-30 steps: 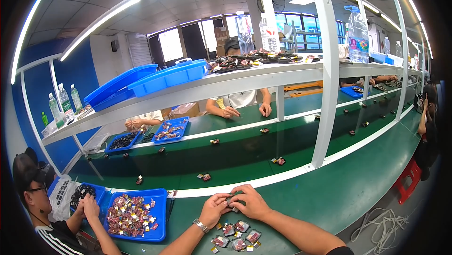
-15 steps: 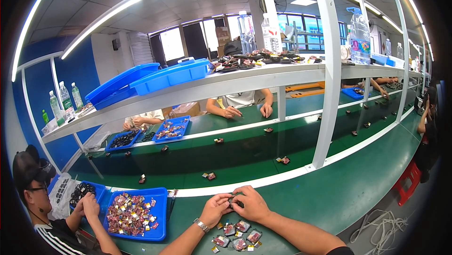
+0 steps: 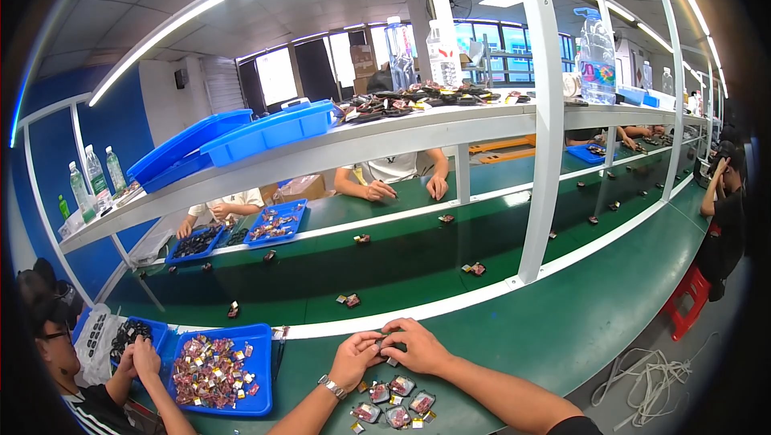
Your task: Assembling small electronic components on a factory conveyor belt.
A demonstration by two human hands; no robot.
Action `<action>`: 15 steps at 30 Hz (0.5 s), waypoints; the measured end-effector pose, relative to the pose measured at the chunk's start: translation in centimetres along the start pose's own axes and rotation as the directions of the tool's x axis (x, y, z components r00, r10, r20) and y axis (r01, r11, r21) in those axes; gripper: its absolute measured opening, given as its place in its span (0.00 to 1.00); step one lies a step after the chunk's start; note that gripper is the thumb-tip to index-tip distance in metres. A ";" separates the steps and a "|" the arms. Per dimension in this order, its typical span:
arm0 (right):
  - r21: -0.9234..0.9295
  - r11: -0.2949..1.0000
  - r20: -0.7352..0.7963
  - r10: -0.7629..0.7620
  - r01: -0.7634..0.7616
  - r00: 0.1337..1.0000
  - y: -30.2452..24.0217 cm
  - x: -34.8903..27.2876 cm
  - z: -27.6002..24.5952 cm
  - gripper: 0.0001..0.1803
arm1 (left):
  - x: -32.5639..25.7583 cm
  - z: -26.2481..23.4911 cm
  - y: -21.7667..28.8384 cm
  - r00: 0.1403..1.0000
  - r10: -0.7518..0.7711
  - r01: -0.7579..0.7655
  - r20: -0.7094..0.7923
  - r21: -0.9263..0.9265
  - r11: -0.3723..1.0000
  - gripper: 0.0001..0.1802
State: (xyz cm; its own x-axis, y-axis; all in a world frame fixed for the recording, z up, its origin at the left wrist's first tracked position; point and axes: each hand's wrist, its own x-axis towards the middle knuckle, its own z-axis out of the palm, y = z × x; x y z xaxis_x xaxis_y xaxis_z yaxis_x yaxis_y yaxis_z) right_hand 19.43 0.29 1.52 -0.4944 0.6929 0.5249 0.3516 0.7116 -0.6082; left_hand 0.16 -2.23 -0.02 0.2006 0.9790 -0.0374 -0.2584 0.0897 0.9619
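Left hand [image 3: 356,360] and right hand [image 3: 419,348] pinch one small part [image 3: 382,346] right of the tray [image 3: 267,371], left hand nearer the tray; part's long axis hidden.

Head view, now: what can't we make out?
All head view:
Small piece: mostly covered by the left hand and right hand; details unclear.
Co-worker opposite: head mostly hidden behind shelf and heaped pieces.
Far pieces on the belt: too small for detail.
Dark right sleeve: cut off by lower edge.
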 end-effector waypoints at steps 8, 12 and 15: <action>-0.011 1.000 -0.168 -0.007 0.005 0.986 -1.2 -0.1 0.6 0.05 | 0.2 -0.3 0.2 0.999 -0.003 0.006 0.043 -0.068 0.998 0.14; -0.034 0.999 -0.199 -0.024 0.017 0.980 -1.3 -0.3 1.2 0.05 | 0.3 -0.6 -0.3 0.998 0.011 -0.006 0.061 -0.088 0.996 0.14; -0.042 0.999 -0.213 -0.015 0.006 0.977 -1.5 -0.4 1.3 0.06 | 0.3 -0.6 -0.2 0.998 0.008 -0.002 0.060 -0.091 0.996 0.14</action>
State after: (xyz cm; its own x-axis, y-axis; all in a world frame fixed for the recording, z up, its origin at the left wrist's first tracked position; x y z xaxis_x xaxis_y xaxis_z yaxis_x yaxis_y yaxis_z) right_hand 18.06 -1.18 1.43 -0.3186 0.6911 0.6488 0.3817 0.7200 -0.5796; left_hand -0.28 -1.86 -0.42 0.2551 0.9668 -0.0136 -0.3437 0.1038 0.9333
